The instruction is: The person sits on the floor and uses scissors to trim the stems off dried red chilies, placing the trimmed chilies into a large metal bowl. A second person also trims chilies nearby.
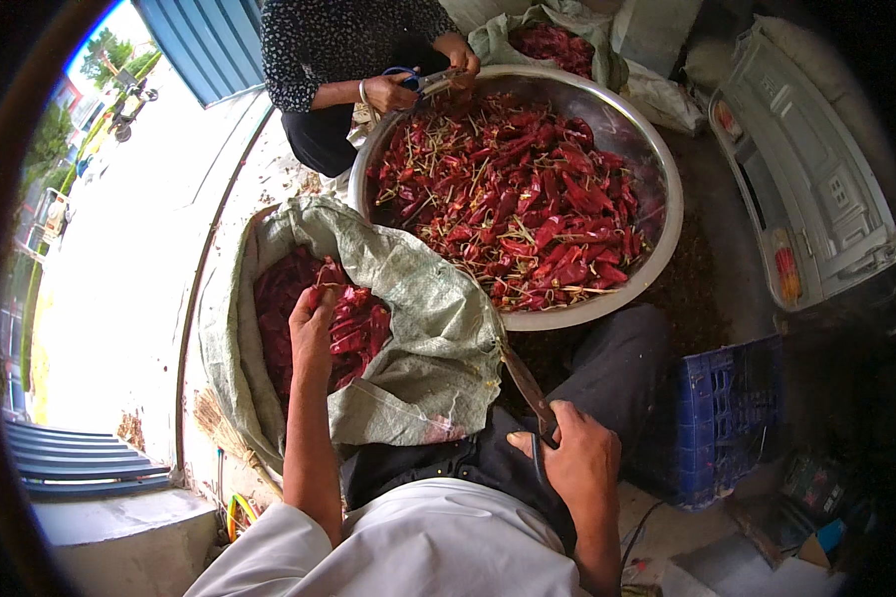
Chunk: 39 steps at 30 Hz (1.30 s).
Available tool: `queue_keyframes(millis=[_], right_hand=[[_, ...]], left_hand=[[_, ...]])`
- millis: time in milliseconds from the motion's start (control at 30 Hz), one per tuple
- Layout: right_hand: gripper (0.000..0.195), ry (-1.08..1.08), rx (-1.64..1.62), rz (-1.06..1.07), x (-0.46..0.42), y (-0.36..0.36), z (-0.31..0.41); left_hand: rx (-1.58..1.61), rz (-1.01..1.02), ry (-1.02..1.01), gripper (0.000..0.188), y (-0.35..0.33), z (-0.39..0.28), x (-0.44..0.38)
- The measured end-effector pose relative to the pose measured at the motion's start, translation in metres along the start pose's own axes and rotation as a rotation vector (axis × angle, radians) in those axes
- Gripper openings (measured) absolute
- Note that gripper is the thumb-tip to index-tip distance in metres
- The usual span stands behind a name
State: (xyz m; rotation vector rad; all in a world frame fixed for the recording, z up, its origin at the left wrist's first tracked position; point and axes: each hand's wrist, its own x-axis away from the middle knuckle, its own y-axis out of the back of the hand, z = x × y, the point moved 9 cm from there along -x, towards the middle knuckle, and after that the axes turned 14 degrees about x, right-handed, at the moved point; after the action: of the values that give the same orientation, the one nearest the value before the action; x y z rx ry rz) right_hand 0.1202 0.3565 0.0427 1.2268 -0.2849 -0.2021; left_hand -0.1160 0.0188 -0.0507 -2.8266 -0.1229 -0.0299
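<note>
My left hand (315, 306) is over the mouth of a woven plastic sack (425, 298), with a dried red chili pepper at its fingertips; whether it still grips the pepper is hard to tell. Inside the sack lie red peppers (358, 336). In my right hand (579, 448) are scissors (526, 384) with dark, rusty-looking blades that point up toward the sack's right edge. Beyond the sack stands a wide metal basin (664, 254), heaped with dried red chili peppers (523, 186) and their pale stems.
Across the basin, another person (336, 52) holds blue-handled scissors (411, 78). Behind it is a second sack (612, 60) of peppers. A blue plastic crate (724, 418) stands at right, below a vehicle tailgate-like panel (814, 172). A straw broom (228, 429) lies left of my sack.
</note>
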Motion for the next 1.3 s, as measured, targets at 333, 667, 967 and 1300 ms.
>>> queue_keyframes(millis=[333, 667, 967, 1300], right_hand=[[0.042, -0.039, -0.990, 0.255, 0.007, -0.056, -0.010], [0.047, -0.123, -1.012, 0.184, 0.009, -0.064, -0.011], [0.076, -0.158, -1.370, 0.410, 0.032, -0.072, -0.012], [0.076, -0.085, -2.008, 0.434, 0.035, -0.078, 0.003]], left_hand=[[0.391, 0.393, 0.443, 0.014, -0.146, 0.045, 0.073], [0.377, 0.554, 0.542, 0.023, -0.222, 0.069, 0.114], [0.179, 0.607, 0.444, 0.014, -0.227, 0.071, 0.112], [0.265, 0.668, 0.571, 0.035, -0.227, 0.070, 0.117]])
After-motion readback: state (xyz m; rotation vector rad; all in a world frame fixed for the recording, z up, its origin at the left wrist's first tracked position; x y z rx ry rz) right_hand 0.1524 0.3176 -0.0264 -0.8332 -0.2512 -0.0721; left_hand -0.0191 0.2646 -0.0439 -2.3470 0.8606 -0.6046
